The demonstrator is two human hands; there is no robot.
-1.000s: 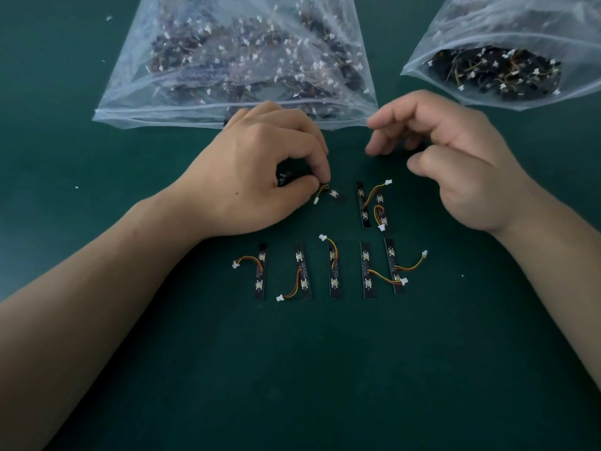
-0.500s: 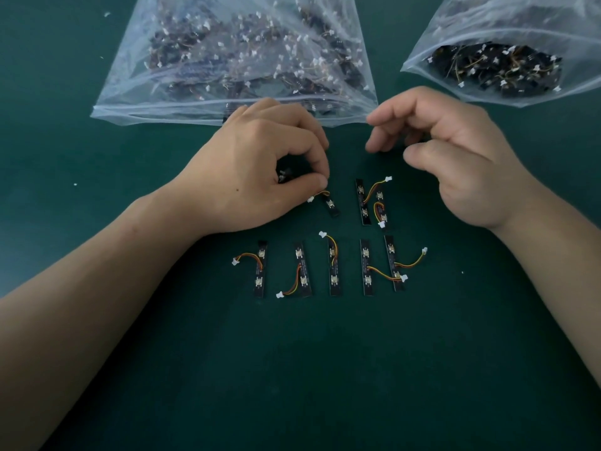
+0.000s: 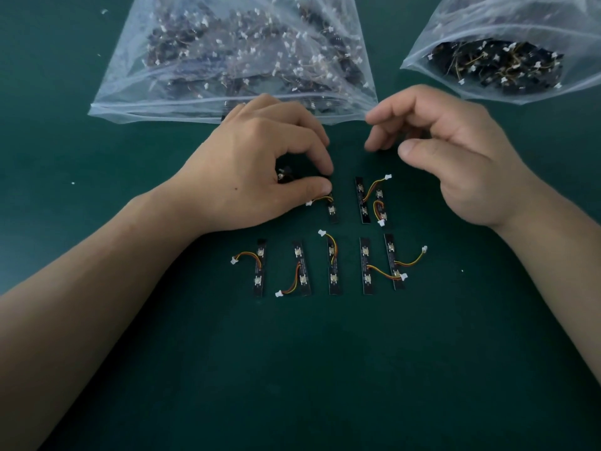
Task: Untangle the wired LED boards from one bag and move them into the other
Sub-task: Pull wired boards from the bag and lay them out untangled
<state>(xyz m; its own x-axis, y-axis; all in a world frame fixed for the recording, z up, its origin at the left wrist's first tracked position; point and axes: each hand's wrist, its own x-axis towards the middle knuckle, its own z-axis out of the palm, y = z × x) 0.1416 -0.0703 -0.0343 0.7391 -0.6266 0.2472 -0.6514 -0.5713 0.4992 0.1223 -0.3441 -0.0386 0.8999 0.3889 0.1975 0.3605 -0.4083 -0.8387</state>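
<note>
My left hand (image 3: pixel 260 164) pinches the top of a black LED board (image 3: pixel 332 211) between thumb and forefinger; the board stands nearly straight on the green table, its wire curling left. Something dark (image 3: pixel 285 174) sits tucked under the palm. My right hand (image 3: pixel 455 151) hovers beside it, fingers loosely curled, holding nothing. Two more boards (image 3: pixel 370 201) lie just right of the pinched one. Below them a row of several boards (image 3: pixel 331 265) lies side by side with orange wires and white plugs. A large clear bag (image 3: pixel 234 56) full of tangled boards lies behind my left hand. A smaller bag (image 3: pixel 497 60) lies at the far right.
The dark green table (image 3: pixel 309 369) stretches bare in front of the rows, between my forearms. Small white specks (image 3: pixel 73 183) dot the surface at the left.
My left hand has turned the pinched board from tilted to nearly upright in line with its neighbours. The right hand has stayed hovering in place.
</note>
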